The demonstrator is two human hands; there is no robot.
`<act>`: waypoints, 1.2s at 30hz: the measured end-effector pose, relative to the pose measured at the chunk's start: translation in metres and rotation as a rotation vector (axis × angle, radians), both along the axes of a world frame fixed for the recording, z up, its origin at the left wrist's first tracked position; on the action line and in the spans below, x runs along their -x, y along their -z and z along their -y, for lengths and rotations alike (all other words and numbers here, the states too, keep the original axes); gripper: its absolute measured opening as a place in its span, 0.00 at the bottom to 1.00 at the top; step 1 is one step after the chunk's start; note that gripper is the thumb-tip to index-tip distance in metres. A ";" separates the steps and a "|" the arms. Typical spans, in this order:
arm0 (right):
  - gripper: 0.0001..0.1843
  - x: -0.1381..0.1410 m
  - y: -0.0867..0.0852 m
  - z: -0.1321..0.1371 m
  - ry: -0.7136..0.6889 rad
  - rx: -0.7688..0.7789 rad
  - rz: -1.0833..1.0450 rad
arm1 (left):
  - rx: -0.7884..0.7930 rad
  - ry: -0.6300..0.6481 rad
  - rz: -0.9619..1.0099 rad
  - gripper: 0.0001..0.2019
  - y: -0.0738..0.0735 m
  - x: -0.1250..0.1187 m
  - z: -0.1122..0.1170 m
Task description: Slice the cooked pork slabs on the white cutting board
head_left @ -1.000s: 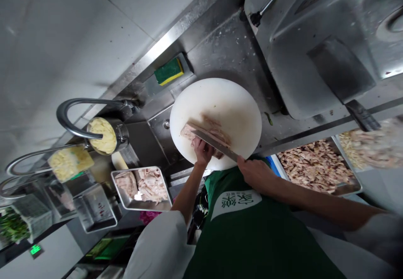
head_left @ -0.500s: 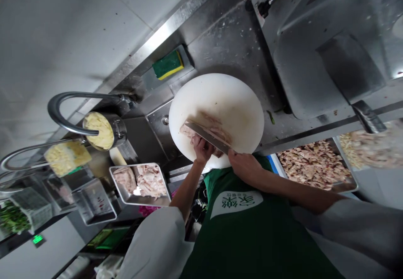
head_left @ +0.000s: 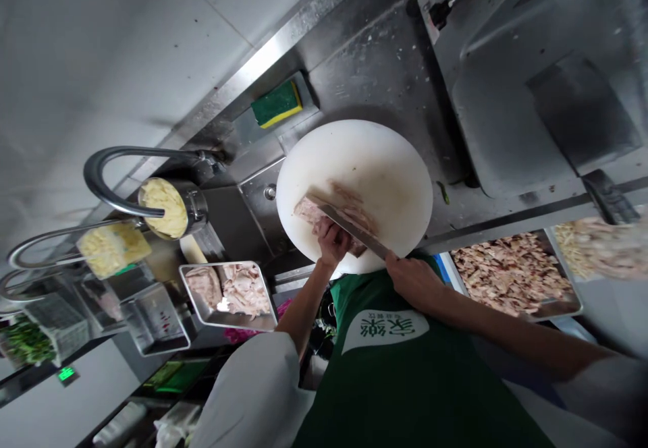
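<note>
A piece of pale cooked meat (head_left: 306, 209) lies on the round white cutting board (head_left: 389, 171), with thin cut slices beside it on the far side. My left hand (head_left: 333, 240) is closed over the meat, its fingers curled down on it near the blade. In my right hand (head_left: 415, 282) is a kitchen knife (head_left: 358, 232), gripped by the handle at the board's near edge. The blade slants across the meat, just past my left fingers; its lower edge is partly hidden by the meat.
To the left stand a metal tray of meat pieces (head_left: 200, 320), a pot of pale yellow slices (head_left: 162, 208) and curved faucets (head_left: 96, 185). A green-yellow sponge (head_left: 276, 105) sits behind the board. At right are a tray of chopped meat (head_left: 511, 272) and a metal machine (head_left: 496, 117).
My right hand has drawn the knife back toward me and to the right, so its tip sits farther in over the meat. My left hand stays on the meat. The view has shifted slightly.
</note>
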State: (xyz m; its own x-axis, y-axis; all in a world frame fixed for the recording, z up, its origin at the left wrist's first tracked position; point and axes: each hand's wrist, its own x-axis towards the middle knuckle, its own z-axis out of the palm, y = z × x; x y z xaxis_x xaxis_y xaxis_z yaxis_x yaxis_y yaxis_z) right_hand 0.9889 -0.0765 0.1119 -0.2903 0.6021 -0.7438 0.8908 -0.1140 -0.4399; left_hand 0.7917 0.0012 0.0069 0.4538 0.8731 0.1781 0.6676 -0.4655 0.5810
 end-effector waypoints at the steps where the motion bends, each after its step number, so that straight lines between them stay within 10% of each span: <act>1: 0.18 0.003 0.003 -0.009 0.014 -0.022 -0.003 | 0.002 -0.010 -0.011 0.08 0.000 0.000 0.000; 6: 0.20 0.008 0.019 -0.046 0.052 -0.108 -0.034 | -0.006 -0.039 0.013 0.08 -0.001 0.000 -0.001; 14: 0.20 0.000 0.007 0.007 0.039 -0.037 0.028 | -0.060 -0.042 0.035 0.08 0.003 -0.002 -0.002; 20: 0.16 -0.025 0.058 -0.053 0.143 -0.198 -0.113 | -0.027 -0.047 0.022 0.07 -0.003 -0.002 -0.001; 27: 0.19 -0.119 0.082 -0.049 0.539 -0.270 -0.306 | -0.009 -0.043 0.050 0.06 -0.016 0.000 -0.002; 33: 0.18 -0.137 0.064 -0.025 0.978 -0.234 -0.331 | 0.074 -0.068 -0.001 0.08 -0.047 -0.023 -0.033; 36: 0.17 -0.140 0.058 -0.013 1.056 -0.268 -0.235 | 0.177 0.151 -0.133 0.14 -0.048 -0.057 -0.059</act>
